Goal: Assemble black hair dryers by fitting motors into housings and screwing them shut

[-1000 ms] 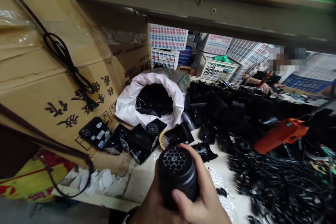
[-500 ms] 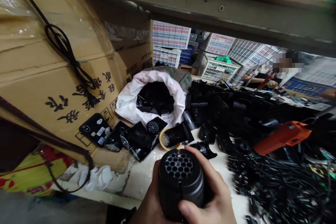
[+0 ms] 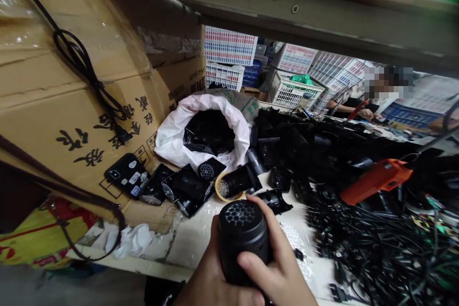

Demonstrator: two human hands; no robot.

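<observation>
grip: my hand [image 3: 276, 270] closed tight, fingers [image 3: 267, 224] wrapped round a black plastic hair-dryer housing [image 3: 243, 244] | where: in my hand, honeycomb grille up, over the white bench [image 3: 195, 244] | nearby: more black housings [image 3: 188, 189] (one lying in a tape roll [image 3: 224, 195])

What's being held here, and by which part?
The right hand grips a black housing by its barrel, below the honeycomb grille; a second hand may support it, unclear.

Honeycomb housing [image 3: 244, 244] matt blk plastic, carton [image 3: 71, 110] rough cardbd
</observation>
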